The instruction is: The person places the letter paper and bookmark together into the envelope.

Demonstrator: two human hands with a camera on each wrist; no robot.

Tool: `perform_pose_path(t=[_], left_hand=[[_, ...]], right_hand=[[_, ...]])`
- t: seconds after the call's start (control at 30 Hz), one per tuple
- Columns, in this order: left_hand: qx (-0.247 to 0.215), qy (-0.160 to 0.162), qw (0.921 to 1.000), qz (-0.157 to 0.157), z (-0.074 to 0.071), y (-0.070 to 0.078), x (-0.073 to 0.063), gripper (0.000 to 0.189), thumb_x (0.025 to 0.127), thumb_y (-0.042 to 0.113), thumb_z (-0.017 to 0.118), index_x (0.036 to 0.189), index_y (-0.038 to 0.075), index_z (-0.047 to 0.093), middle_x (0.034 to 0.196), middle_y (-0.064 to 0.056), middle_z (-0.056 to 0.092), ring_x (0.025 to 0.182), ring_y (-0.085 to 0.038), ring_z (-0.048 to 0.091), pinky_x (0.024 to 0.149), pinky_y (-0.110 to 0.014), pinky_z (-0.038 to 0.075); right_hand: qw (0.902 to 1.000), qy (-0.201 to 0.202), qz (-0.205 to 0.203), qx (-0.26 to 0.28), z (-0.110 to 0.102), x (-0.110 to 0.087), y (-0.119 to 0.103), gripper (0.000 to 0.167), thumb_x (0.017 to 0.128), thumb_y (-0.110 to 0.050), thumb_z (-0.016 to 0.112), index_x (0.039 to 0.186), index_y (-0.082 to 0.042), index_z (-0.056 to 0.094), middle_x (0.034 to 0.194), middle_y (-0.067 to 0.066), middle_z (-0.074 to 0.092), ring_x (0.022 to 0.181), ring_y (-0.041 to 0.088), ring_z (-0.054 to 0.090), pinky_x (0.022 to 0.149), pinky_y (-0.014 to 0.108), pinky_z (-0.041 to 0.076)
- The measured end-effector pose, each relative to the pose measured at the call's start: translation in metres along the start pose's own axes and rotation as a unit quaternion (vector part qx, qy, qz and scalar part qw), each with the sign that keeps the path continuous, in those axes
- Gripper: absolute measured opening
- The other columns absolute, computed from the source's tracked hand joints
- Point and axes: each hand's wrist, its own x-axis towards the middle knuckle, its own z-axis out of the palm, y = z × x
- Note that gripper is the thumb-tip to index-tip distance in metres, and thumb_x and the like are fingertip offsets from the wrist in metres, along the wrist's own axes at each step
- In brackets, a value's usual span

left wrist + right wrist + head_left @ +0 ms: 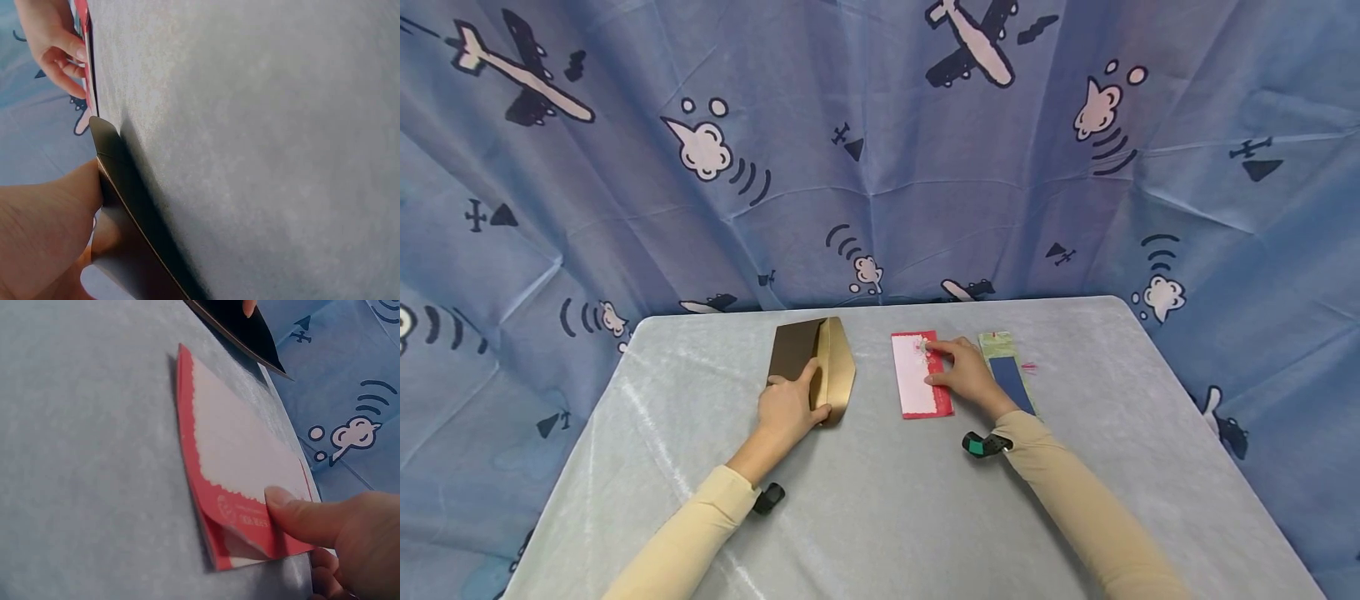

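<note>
Beige sleeve point(1078, 492) up close, lower right of the red card point(913, 377). Pinching that with right hand point(967, 375), gripping brown-gold envelope point(837, 365) to its left with left hand point(786, 408). Probably light, bendy, creases easy tbh; grab edges.

Small print point(251, 519) on the red-and-pink card point(234, 453) is illegible.

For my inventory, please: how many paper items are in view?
3: envelope at the left hand, red card at the right hand, green card right of that card. Others may be hidden underneath.
</note>
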Motion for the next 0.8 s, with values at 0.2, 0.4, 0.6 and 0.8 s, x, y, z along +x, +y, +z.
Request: perform_pose_path(t=[0.2, 0.4, 0.6, 0.8], left_hand=[[0.000, 0.006, 1.0000, 0.003, -0.0006, 0.0000, 0.0000, 0.087, 0.075, 0.057, 0.077, 0.148, 0.023, 0.045, 0.107, -0.046, 0.061, 0.054, -0.032, 0.064, 0.047, -0.038, 0.049], [0.005, 0.007, 1.0000, 0.002, -0.0001, 0.0002, -0.0002, 0.087, 0.075, 0.058, 0.077, 0.148, 0.023, 0.045, 0.104, -0.044, 0.062, 0.054, -0.031, 0.063, 0.047, -0.038, 0.048], [0.012, 0.001, 0.9999, 0.000, -0.0002, 0.0008, -0.0006, 0.087, 0.076, 0.060, 0.075, 0.149, 0.024, 0.044, 0.109, -0.046, 0.061, 0.056, -0.033, 0.065, 0.048, -0.039, 0.050], [0.014, 0.004, 0.9999, -0.003, 0.0010, 0.0001, -0.0003, 0.087, 0.075, 0.059, 0.076, 0.148, 0.024, 0.045, 0.107, -0.045, 0.062, 0.054, -0.032, 0.064, 0.048, -0.038, 0.050]], right_hand=[[0.9998, -0.004, 0.007, 0.017, -0.0008, 0.0007, -0.0012, 0.062, 0.078, -0.018, 0.083, 0.135, -0.010, 0.061, 0.120, 0.019, 0.061, 0.109, 0.032, 0.056, 0.095, 0.046, 0.047], [0.9994, -0.007, 0.014, 0.032, -0.0021, 0.0011, -0.0008, 0.059, 0.078, -0.016, 0.083, 0.133, -0.010, 0.062, 0.103, 0.015, 0.062, 0.093, 0.025, 0.054, 0.078, 0.033, 0.044], [0.9980, -0.012, 0.023, 0.057, -0.0013, 0.0036, 0.0016, 0.058, 0.078, -0.014, 0.083, 0.132, -0.009, 0.063, 0.081, 0.005, 0.050, 0.075, 0.017, 0.045, 0.063, 0.026, 0.034], [0.9994, 0.002, 0.017, 0.031, -0.0006, 0.0019, -0.0018, 0.061, 0.078, -0.016, 0.083, 0.134, -0.009, 0.061, 0.095, 0.012, 0.058, 0.086, 0.023, 0.052, 0.072, 0.030, 0.040]])
